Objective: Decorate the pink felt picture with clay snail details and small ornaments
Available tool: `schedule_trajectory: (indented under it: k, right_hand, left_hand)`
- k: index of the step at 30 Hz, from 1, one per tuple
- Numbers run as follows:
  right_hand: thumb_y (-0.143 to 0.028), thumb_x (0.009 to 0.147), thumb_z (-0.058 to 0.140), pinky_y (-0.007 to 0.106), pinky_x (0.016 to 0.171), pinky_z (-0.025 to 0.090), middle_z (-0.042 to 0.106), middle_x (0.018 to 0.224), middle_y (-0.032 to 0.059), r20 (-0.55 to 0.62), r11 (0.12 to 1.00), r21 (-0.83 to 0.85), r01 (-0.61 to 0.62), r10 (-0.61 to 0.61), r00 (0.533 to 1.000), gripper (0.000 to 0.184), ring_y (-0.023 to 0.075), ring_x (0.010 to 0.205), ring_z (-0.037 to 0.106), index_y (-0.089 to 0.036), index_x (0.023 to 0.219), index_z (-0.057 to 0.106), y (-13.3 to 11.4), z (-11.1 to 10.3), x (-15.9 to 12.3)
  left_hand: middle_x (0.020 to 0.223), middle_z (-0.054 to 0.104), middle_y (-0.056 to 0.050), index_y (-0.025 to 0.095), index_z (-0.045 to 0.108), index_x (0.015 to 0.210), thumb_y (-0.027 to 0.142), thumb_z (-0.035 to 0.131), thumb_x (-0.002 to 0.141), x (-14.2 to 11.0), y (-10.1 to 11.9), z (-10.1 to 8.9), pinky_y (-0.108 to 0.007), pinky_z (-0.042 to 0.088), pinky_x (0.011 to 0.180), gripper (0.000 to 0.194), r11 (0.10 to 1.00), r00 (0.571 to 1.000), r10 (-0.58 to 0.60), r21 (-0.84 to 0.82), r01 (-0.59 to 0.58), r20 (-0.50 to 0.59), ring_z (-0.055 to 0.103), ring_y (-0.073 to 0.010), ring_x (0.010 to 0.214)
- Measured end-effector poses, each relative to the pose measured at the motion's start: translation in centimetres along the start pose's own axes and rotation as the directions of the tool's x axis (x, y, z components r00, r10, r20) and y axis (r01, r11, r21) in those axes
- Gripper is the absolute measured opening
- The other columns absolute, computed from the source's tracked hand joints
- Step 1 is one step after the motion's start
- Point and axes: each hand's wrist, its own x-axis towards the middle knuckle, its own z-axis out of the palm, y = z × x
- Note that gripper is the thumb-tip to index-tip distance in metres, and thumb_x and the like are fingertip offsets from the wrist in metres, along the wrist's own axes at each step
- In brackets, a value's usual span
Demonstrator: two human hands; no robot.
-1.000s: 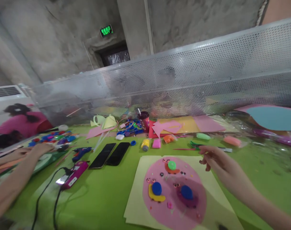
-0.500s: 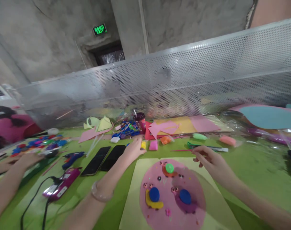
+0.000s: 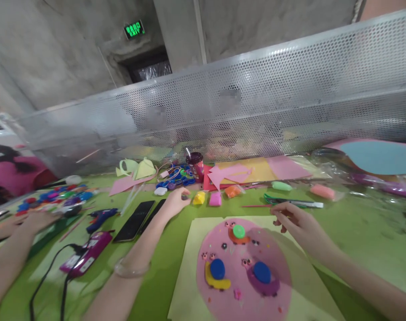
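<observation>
My left hand [image 3: 176, 201] is closed with its fingertips bent down on the green table, just left of a yellow clay packet [image 3: 199, 198]. Whatever it may hold is hidden. My right hand [image 3: 294, 221] hovers over the upper right edge of a pale yellow sheet [image 3: 186, 267], thumb and fingers curled together; anything between them is too small to make out. On the sheet lies a pink paper circle [image 3: 229, 263] with several clay snails. One has a yellow body [image 3: 216, 281], another a purple body [image 3: 266, 285], both with blue shells; a third has a green shell [image 3: 239, 231].
Pink clay [image 3: 215, 199], orange clay [image 3: 233, 191] and a thin pink stick [image 3: 256, 206] lie beyond the sheet. A cup [image 3: 196, 167] stands near the perforated metal screen [image 3: 272, 102]. A phone [image 3: 134, 221], glue gun [image 3: 101, 219], corded power strip [image 3: 87, 254] and another person's hand [image 3: 38, 220] are leftward.
My left hand has moved left, away from the yellow packet, which now shows fully. A blue piece seen beside it before is out of sight. My right hand has barely moved.
</observation>
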Motion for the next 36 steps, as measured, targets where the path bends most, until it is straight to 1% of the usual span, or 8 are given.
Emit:
schedule_trajectory:
  k: [3,7,11,16,24,30,33,36]
  right_hand:
    - [-0.049,0.079,0.044,0.032,0.056,0.05,0.061,0.067,0.0054,0.006,1.0,-0.02,0.003,-0.003,1.0,0.034,0.0185,0.062,0.06,-0.018,0.086,0.056,-0.1,-0.1,-0.1]
    - [-0.052,0.08,0.044,0.032,0.056,0.051,0.061,0.068,0.0055,0.005,1.0,-0.021,0.003,-0.003,1.0,0.035,0.0188,0.062,0.06,-0.019,0.084,0.056,0.0,-0.4,-0.3]
    - [-0.053,0.08,0.043,0.032,0.056,0.051,0.06,0.068,0.0053,0.015,0.999,-0.053,0.008,-0.007,1.0,0.036,0.0187,0.062,0.059,-0.019,0.083,0.056,0.2,-0.4,-0.5]
    - [-0.051,0.081,0.041,0.033,0.058,0.051,0.061,0.073,0.0068,0.041,0.991,-0.126,0.049,-0.044,0.998,0.035,0.0195,0.065,0.059,-0.019,0.085,0.055,0.5,-0.3,-0.7]
    - [-0.046,0.082,0.042,0.031,0.057,0.052,0.062,0.079,0.0077,0.051,0.966,-0.201,0.164,-0.156,0.986,0.03,0.0199,0.068,0.061,-0.02,0.085,0.057,0.1,-0.1,-1.2]
    - [-0.043,0.083,0.043,0.029,0.054,0.05,0.062,0.08,0.0071,0.062,0.957,-0.22,0.188,-0.179,0.982,0.025,0.0194,0.069,0.061,-0.022,0.085,0.056,0.0,-0.3,-1.3]
    - [-0.042,0.083,0.042,0.029,0.053,0.05,0.062,0.079,0.0071,0.044,0.953,-0.235,0.19,-0.185,0.982,0.025,0.0194,0.069,0.06,-0.022,0.085,0.056,0.0,-0.5,-1.1]
    - [-0.041,0.084,0.041,0.028,0.052,0.049,0.061,0.077,0.0064,0.029,0.948,-0.249,0.199,-0.198,0.98,0.024,0.0184,0.067,0.059,-0.021,0.084,0.055,0.2,-0.6,-0.9]
  left_hand:
    - [0.089,0.066,-0.006,0.013,0.06,0.081,0.031,0.064,0.075,-0.1,-1.2,-0.2,-0.035,0.047,0.079,0.02,0.997,0.999,-0.021,-0.074,0.024,0.034,0.062,-0.0188,0.083]
    - [0.085,0.068,-0.006,0.016,0.057,0.067,0.034,0.07,0.061,-0.8,-2.5,-0.1,-0.032,0.049,0.075,0.022,0.988,0.995,-0.053,-0.142,0.064,0.081,0.065,-0.0222,0.081]
    - [0.081,0.068,-0.005,0.017,0.055,0.075,0.031,0.071,0.058,-1.2,-3.3,-0.5,-0.032,0.05,0.075,0.027,0.982,0.995,-0.057,-0.174,0.071,0.084,0.065,-0.0217,0.082]
    - [0.09,0.066,-0.007,0.016,0.054,0.089,0.026,0.072,0.056,-1.1,-3.6,-1.0,-0.035,0.049,0.08,0.039,0.985,0.997,-0.037,-0.165,0.047,0.064,0.063,-0.0213,0.086]
    - [0.098,0.065,-0.009,0.016,0.056,0.099,0.02,0.069,0.059,-1.0,-3.4,-0.6,-0.036,0.048,0.084,0.042,0.995,0.998,-0.002,-0.104,0.008,0.056,0.061,-0.0222,0.09]
    - [0.104,0.064,-0.009,0.017,0.057,0.099,0.02,0.068,0.062,-1.3,-2.8,-0.9,-0.036,0.047,0.084,0.038,0.999,0.998,0.023,-0.025,-0.021,0.063,0.061,-0.0236,0.092]
    - [0.108,0.062,-0.01,0.017,0.057,0.1,0.023,0.067,0.066,-1.6,-2.0,-1.1,-0.037,0.045,0.088,0.036,0.999,0.998,0.044,0.017,-0.044,0.044,0.059,-0.0252,0.097]
    - [0.11,0.061,-0.011,0.017,0.057,0.102,0.029,0.061,0.073,-2.0,-0.4,-1.3,-0.038,0.042,0.091,0.031,0.996,0.996,0.082,0.041,-0.083,0.023,0.056,-0.0265,0.103]
